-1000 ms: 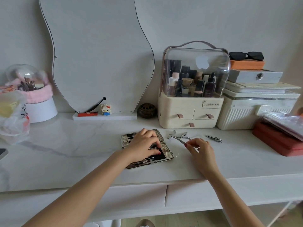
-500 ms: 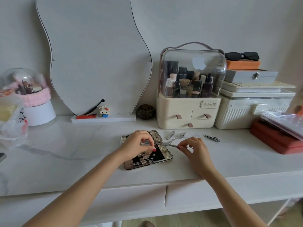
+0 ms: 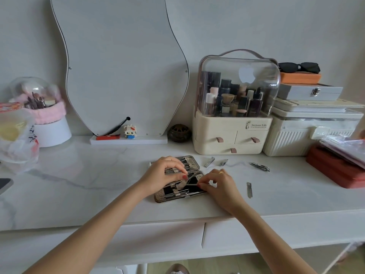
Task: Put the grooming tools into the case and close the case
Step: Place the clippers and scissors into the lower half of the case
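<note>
Both hands pinch a thin tool (image 3: 190, 179) over the open case (image 3: 178, 196) at the counter's front edge: left hand (image 3: 165, 175) steadying, right hand (image 3: 219, 184) should slide it flat under its strap

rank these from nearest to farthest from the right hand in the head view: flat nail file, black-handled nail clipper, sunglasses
From the right hand:
1. Flat nail file, on the table just to its right.
2. Black-handled nail clipper, farther back and to the right.
3. Sunglasses, atop the stacked boxes at the back right.

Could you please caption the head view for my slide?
Both hands fit a thin metal tool into the open case.
</note>
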